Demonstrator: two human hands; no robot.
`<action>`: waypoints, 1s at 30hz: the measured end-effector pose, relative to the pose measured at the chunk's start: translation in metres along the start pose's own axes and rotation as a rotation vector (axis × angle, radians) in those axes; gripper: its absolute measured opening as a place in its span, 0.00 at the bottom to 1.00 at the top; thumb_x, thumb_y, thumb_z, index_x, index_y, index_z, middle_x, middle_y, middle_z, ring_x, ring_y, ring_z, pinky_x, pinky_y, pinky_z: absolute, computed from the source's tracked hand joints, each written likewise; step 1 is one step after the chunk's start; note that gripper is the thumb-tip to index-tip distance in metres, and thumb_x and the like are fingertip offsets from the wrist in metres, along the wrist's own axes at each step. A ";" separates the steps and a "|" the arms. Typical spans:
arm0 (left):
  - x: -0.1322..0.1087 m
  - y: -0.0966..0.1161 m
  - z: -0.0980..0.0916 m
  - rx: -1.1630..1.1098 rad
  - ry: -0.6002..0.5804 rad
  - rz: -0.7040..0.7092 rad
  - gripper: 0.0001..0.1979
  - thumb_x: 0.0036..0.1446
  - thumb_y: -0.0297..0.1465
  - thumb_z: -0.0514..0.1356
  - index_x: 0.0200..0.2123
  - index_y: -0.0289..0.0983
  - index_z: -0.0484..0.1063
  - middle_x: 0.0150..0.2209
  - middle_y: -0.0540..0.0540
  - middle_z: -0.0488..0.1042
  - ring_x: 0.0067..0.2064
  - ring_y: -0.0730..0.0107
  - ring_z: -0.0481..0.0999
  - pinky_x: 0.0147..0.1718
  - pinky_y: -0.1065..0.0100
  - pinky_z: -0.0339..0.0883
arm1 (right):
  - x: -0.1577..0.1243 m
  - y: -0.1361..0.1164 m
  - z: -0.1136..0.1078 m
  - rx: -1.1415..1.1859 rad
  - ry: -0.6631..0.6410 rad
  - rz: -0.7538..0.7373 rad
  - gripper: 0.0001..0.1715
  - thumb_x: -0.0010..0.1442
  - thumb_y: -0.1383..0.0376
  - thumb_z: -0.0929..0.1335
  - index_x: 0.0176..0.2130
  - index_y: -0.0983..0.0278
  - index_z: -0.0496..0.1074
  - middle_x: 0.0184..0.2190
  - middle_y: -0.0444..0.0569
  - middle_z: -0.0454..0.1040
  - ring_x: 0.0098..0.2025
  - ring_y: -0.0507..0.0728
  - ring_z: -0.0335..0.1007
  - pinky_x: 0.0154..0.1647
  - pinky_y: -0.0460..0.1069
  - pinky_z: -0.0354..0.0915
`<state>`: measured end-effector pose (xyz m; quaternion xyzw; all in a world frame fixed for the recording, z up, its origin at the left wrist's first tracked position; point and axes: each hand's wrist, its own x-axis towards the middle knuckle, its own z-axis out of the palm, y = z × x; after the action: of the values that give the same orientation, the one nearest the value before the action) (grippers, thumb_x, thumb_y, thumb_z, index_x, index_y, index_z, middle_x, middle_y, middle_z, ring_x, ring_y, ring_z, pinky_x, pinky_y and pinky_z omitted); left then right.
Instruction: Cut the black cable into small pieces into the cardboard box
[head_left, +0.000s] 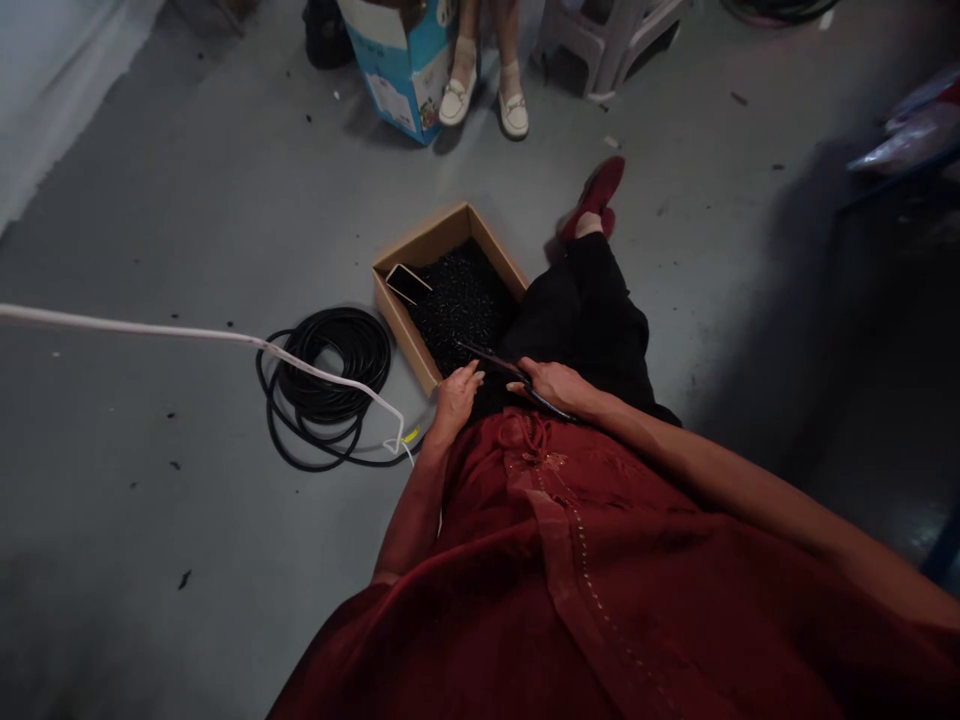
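My right hand (pixel 555 384) is closed around the handles of dark scissors (pixel 491 357), whose blades reach left over the near corner of a cardboard box (pixel 409 335). Close to the blades, my left hand (pixel 456 398) has its fingers drawn together; whatever is in them is lost against the dark trousers. A coil of black tubing (pixel 330 365) lies on the floor to the left, and one length of it runs toward my left forearm and goes out of sight there. Many small black pieces (pixel 461 300) fill the box, with a dark rectangular object (pixel 407 284) lying on top.
A white cord (pixel 187 331) stretches from the left edge toward my left arm, near a yellow tag (pixel 410 435). Beyond the box are another person's white shoes (pixel 514 114), a blue carton (pixel 405 75) and a plastic stool (pixel 600 45). Dark scraps dot the grey floor.
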<state>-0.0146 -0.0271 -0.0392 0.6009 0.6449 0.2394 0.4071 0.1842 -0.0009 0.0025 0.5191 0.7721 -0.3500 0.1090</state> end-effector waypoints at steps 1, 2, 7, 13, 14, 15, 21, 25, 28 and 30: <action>0.001 -0.002 0.001 -0.020 -0.005 -0.022 0.18 0.58 0.34 0.51 0.50 0.35 0.68 0.34 0.45 0.74 0.32 0.73 0.71 0.35 0.71 0.65 | 0.001 0.000 0.001 -0.009 -0.009 0.009 0.32 0.58 0.42 0.52 0.45 0.62 0.62 0.37 0.58 0.74 0.38 0.63 0.71 0.33 0.50 0.59; 0.001 -0.004 0.002 -0.035 -0.010 -0.042 0.18 0.58 0.34 0.51 0.50 0.35 0.68 0.34 0.45 0.74 0.31 0.73 0.71 0.34 0.71 0.65 | 0.003 0.000 0.001 -0.017 -0.016 0.018 0.33 0.57 0.41 0.53 0.46 0.62 0.62 0.36 0.58 0.74 0.38 0.63 0.71 0.33 0.50 0.60; 0.003 -0.010 0.005 -0.079 -0.008 -0.103 0.19 0.57 0.35 0.51 0.49 0.35 0.69 0.30 0.46 0.74 0.28 0.75 0.69 0.30 0.73 0.64 | 0.007 -0.001 0.003 -0.035 -0.022 0.061 0.34 0.56 0.41 0.54 0.47 0.62 0.64 0.35 0.60 0.74 0.37 0.65 0.71 0.32 0.52 0.60; 0.005 -0.009 0.004 -0.184 0.005 -0.171 0.20 0.57 0.35 0.51 0.51 0.35 0.67 0.30 0.48 0.74 0.26 0.78 0.68 0.30 0.74 0.62 | 0.006 0.002 0.000 -0.001 -0.015 0.118 0.36 0.54 0.39 0.54 0.45 0.61 0.66 0.34 0.59 0.74 0.36 0.65 0.71 0.31 0.51 0.59; 0.005 -0.008 0.003 -0.216 0.007 -0.174 0.20 0.57 0.35 0.51 0.52 0.35 0.66 0.30 0.48 0.74 0.27 0.78 0.68 0.30 0.74 0.63 | 0.005 0.003 -0.001 0.017 -0.018 0.134 0.36 0.53 0.38 0.54 0.44 0.61 0.66 0.34 0.57 0.74 0.36 0.64 0.71 0.30 0.50 0.59; 0.005 -0.008 0.002 -0.250 0.004 -0.170 0.21 0.57 0.34 0.51 0.52 0.35 0.65 0.31 0.48 0.74 0.27 0.78 0.68 0.31 0.75 0.63 | 0.004 0.004 -0.001 0.032 -0.018 0.147 0.36 0.53 0.37 0.54 0.44 0.60 0.66 0.34 0.56 0.74 0.35 0.63 0.71 0.30 0.50 0.59; 0.001 -0.002 -0.006 -0.379 0.015 -0.111 0.22 0.56 0.36 0.52 0.54 0.38 0.63 0.34 0.50 0.73 0.30 0.79 0.68 0.36 0.74 0.62 | -0.009 0.010 -0.009 0.053 0.043 0.110 0.35 0.56 0.39 0.52 0.43 0.60 0.66 0.33 0.52 0.74 0.35 0.61 0.70 0.28 0.48 0.56; 0.000 0.007 -0.008 -0.403 0.034 -0.097 0.22 0.57 0.39 0.52 0.52 0.36 0.65 0.33 0.49 0.73 0.30 0.78 0.68 0.36 0.73 0.62 | -0.018 0.007 -0.013 0.063 0.099 -0.007 0.33 0.56 0.41 0.55 0.48 0.60 0.63 0.41 0.54 0.71 0.40 0.61 0.69 0.33 0.48 0.58; 0.000 0.013 -0.008 -0.419 0.062 -0.109 0.21 0.56 0.40 0.52 0.49 0.35 0.67 0.31 0.48 0.72 0.29 0.78 0.67 0.35 0.73 0.62 | -0.022 0.003 -0.014 0.050 0.108 -0.050 0.35 0.55 0.41 0.56 0.50 0.61 0.62 0.43 0.56 0.69 0.42 0.61 0.67 0.36 0.49 0.59; 0.000 0.016 -0.008 -0.424 0.077 -0.120 0.20 0.56 0.40 0.52 0.48 0.34 0.68 0.31 0.48 0.73 0.29 0.77 0.68 0.35 0.73 0.62 | -0.024 0.000 -0.015 0.028 0.098 -0.053 0.36 0.55 0.40 0.57 0.51 0.62 0.61 0.43 0.56 0.69 0.43 0.61 0.67 0.37 0.49 0.59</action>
<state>-0.0121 -0.0233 -0.0215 0.4530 0.6298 0.3676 0.5128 0.1977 -0.0082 0.0259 0.5165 0.7849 -0.3379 0.0544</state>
